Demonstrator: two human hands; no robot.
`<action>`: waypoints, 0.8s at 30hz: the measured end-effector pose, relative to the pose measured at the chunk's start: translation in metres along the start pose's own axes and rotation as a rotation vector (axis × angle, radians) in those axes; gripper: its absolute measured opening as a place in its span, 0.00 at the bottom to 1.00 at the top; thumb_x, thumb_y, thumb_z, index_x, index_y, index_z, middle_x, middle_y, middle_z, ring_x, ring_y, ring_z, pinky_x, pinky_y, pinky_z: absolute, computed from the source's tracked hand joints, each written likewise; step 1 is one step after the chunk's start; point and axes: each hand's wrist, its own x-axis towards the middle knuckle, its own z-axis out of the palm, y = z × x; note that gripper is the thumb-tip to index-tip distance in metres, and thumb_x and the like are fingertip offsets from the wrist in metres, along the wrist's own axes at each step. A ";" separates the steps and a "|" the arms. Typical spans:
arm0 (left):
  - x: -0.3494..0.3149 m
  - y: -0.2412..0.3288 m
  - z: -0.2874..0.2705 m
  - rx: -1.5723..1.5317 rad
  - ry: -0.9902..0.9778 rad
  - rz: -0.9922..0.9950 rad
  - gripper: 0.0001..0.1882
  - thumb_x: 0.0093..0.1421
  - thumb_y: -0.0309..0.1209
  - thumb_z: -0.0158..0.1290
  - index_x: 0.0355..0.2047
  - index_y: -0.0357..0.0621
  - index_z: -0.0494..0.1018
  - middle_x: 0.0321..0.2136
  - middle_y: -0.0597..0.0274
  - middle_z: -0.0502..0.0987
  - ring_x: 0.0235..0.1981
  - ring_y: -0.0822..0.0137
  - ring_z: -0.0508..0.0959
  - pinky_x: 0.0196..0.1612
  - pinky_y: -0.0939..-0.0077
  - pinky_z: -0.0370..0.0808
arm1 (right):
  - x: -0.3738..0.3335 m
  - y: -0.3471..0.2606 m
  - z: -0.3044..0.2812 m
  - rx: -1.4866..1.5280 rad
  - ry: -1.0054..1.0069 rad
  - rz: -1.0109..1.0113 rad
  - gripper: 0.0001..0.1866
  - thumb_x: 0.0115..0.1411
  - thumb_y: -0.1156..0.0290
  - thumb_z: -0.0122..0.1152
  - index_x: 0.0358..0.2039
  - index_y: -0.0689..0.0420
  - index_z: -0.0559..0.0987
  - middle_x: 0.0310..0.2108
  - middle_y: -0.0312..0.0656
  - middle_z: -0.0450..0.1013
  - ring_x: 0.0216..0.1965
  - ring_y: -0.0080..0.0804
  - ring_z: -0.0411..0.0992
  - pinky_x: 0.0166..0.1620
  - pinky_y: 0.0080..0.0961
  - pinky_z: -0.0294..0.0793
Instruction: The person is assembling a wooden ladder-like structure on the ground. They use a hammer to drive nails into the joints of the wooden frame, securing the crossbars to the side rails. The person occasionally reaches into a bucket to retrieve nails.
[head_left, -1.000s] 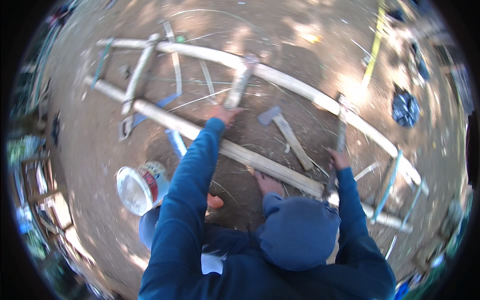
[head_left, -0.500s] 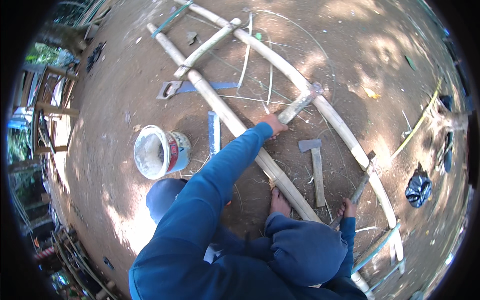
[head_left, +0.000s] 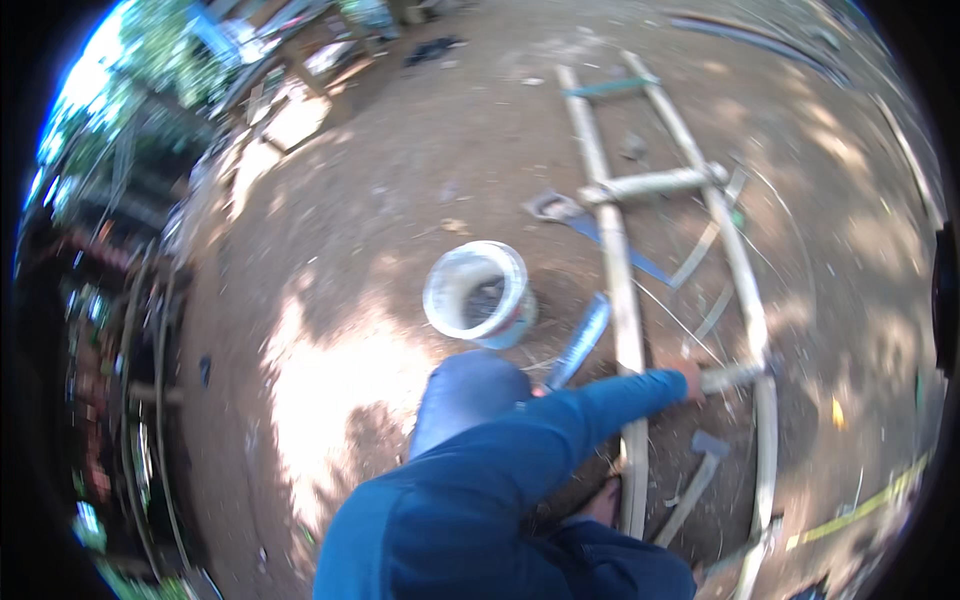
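Note:
My left arm, in a blue sleeve, stretches across the near rail of a bamboo ladder frame (head_left: 622, 300). At its end my left hand (head_left: 684, 384) is closed around a short bamboo rung (head_left: 732, 378), whose far end meets the other rail (head_left: 752, 310). My right hand does not show in this view. Below the held rung, a hatchet (head_left: 708, 446) with a pale wooden handle lies on the ground between the rails. Left of the near rail rests a long flat blade (head_left: 582, 338), its lower end partly hidden by my sleeve. The picture is somewhat blurred.
A white bucket (head_left: 508, 262) with dark contents stands left of the frame. A handsaw (head_left: 556, 207) lies partly under the near rail. An upper rung (head_left: 655, 185) and a green tie (head_left: 606, 88) join the rails farther off. A yellowish stick (head_left: 860, 508) lies at right.
The view has swung left, so the ladder and tools appear shifted and more upright. My left hand stays on the rung. My right hand, which held a lower crosspiece, has left the view.

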 end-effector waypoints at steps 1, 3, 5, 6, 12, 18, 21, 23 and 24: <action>-0.007 0.014 -0.010 -0.027 0.003 0.042 0.33 0.43 0.51 0.65 0.43 0.37 0.76 0.42 0.44 0.78 0.45 0.49 0.79 0.47 0.57 0.76 | 0.001 -0.027 0.019 -0.015 -0.015 -0.081 0.13 0.56 0.55 0.59 0.26 0.50 0.72 0.14 0.33 0.62 0.14 0.28 0.63 0.17 0.30 0.62; -0.038 0.015 -0.008 -0.070 -0.033 0.023 0.39 0.44 0.51 0.66 0.51 0.40 0.71 0.44 0.47 0.77 0.47 0.48 0.77 0.49 0.55 0.74 | -0.011 -0.057 0.057 -0.104 -0.130 -0.161 0.14 0.56 0.55 0.59 0.26 0.51 0.72 0.14 0.34 0.63 0.13 0.28 0.63 0.17 0.30 0.62; -0.045 0.005 0.014 -0.146 -0.024 -0.002 0.35 0.40 0.47 0.68 0.49 0.48 0.74 0.44 0.49 0.78 0.47 0.55 0.78 0.48 0.60 0.75 | -0.018 -0.069 0.084 -0.190 -0.246 -0.197 0.14 0.55 0.55 0.59 0.25 0.52 0.72 0.14 0.34 0.63 0.13 0.28 0.63 0.17 0.30 0.62; -0.045 -0.001 0.017 -0.153 -0.091 -0.018 0.35 0.39 0.47 0.69 0.48 0.47 0.75 0.44 0.49 0.78 0.47 0.55 0.78 0.48 0.60 0.75 | -0.019 -0.075 0.094 -0.221 -0.285 -0.206 0.14 0.55 0.55 0.60 0.25 0.52 0.73 0.14 0.34 0.63 0.13 0.29 0.63 0.17 0.30 0.63; -0.035 -0.008 -0.017 -0.327 -0.461 -0.107 0.34 0.37 0.46 0.71 0.45 0.47 0.76 0.45 0.49 0.78 0.47 0.56 0.78 0.48 0.62 0.76 | -0.014 -0.099 0.133 -0.304 -0.371 -0.224 0.16 0.54 0.54 0.61 0.25 0.54 0.73 0.14 0.35 0.64 0.13 0.29 0.64 0.17 0.30 0.64; -0.043 0.009 -0.026 -0.152 -0.136 -0.063 0.29 0.37 0.44 0.70 0.41 0.51 0.79 0.44 0.49 0.78 0.47 0.54 0.78 0.48 0.61 0.75 | -0.001 -0.109 0.137 -0.372 -0.394 -0.222 0.17 0.53 0.53 0.61 0.24 0.56 0.74 0.14 0.36 0.66 0.13 0.30 0.65 0.18 0.30 0.65; -0.044 0.004 -0.015 -0.164 -0.165 -0.065 0.29 0.37 0.44 0.70 0.42 0.52 0.79 0.44 0.49 0.78 0.47 0.53 0.78 0.49 0.62 0.75 | -0.007 -0.109 0.135 -0.395 -0.410 -0.235 0.18 0.53 0.53 0.62 0.24 0.57 0.74 0.14 0.37 0.66 0.13 0.30 0.66 0.18 0.30 0.65; -0.043 0.005 -0.008 -0.164 -0.228 -0.049 0.31 0.36 0.44 0.71 0.43 0.52 0.78 0.44 0.50 0.78 0.47 0.53 0.78 0.49 0.62 0.75 | -0.012 -0.110 0.132 -0.410 -0.407 -0.251 0.18 0.52 0.53 0.62 0.24 0.57 0.74 0.14 0.37 0.67 0.13 0.30 0.66 0.18 0.30 0.65; -0.046 0.007 -0.006 -0.149 -0.203 -0.054 0.31 0.36 0.44 0.70 0.44 0.53 0.78 0.43 0.50 0.78 0.47 0.53 0.78 0.49 0.62 0.75 | -0.014 -0.109 0.131 -0.410 -0.399 -0.257 0.19 0.52 0.53 0.62 0.24 0.57 0.75 0.14 0.38 0.67 0.13 0.30 0.66 0.18 0.30 0.66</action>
